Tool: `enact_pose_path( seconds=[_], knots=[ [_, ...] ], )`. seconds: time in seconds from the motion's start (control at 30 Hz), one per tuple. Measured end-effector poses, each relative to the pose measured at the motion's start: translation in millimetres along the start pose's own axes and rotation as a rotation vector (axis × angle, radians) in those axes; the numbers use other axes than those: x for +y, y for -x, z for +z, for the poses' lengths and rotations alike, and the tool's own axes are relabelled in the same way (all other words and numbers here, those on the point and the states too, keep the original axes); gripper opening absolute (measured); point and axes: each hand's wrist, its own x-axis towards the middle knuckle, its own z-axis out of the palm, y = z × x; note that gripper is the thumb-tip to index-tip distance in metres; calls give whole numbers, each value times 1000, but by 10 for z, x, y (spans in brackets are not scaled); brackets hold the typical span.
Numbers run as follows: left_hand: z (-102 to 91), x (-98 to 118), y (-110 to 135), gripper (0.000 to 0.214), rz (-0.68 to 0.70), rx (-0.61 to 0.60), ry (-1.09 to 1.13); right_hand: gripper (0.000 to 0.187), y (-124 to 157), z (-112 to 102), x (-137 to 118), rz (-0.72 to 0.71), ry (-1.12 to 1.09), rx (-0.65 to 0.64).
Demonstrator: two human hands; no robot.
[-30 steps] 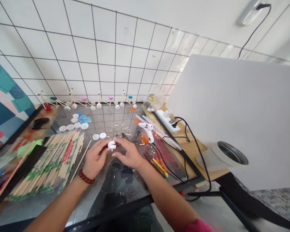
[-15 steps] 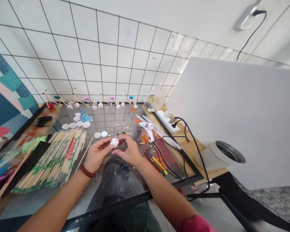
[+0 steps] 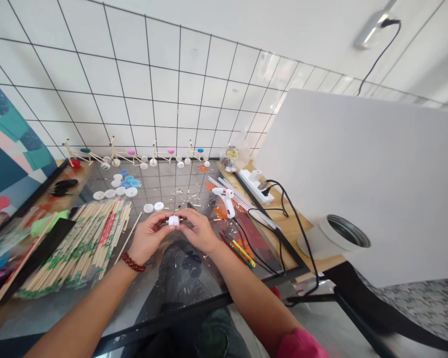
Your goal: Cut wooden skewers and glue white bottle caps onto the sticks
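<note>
Above the dark glass tabletop, my left hand (image 3: 149,234) and my right hand (image 3: 197,229) face each other, fingers closed on a small white piece. It looks like a pair of white bottle caps (image 3: 173,220) pressed together, with short bits of thin wooden stick showing at its sides. My fingers partly cover it. Just beyond my left hand lie two loose white bottle caps (image 3: 154,207). A white glue gun (image 3: 226,199) rests past my right hand. One loose wooden stick (image 3: 129,237) lies left of my left wrist.
Bundled chopsticks (image 3: 78,243) lie at left. White and blue caps (image 3: 121,192) sit behind them. Small stick-built tricycles (image 3: 160,156) line the wire grid. At right are glue sticks (image 3: 246,204), a yellow cutter (image 3: 243,252), a power strip (image 3: 257,186), black cables and a white pot (image 3: 334,238).
My right hand has closed its fingers onto the white caps, where its thumb was apart before. The caps have been turned, and their edge faces me now. The view has shifted slightly.
</note>
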Motion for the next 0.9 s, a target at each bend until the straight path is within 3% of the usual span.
enact_pose_path(
  seconds=[0.2, 0.5, 0.67, 0.77, 0.9],
  knots=[
    [35, -31, 22, 36, -23, 62, 27, 23, -3, 1, -39, 64, 11, 21],
    [26, 62, 9, 46, -189, -21, 148, 23, -1, 4, 7, 44, -47, 50],
    [24, 92, -5, 52, -200, 24, 230, 38, -3, -5, 4, 42, -10, 76],
    [7, 76, -19, 57, -201, 76, 218, 27, -8, -11, 15, 65, 26, 120],
    [0, 44, -18, 55, -185, 11, 129, 14, -13, -8, 34, 61, 58, 94]
  ],
)
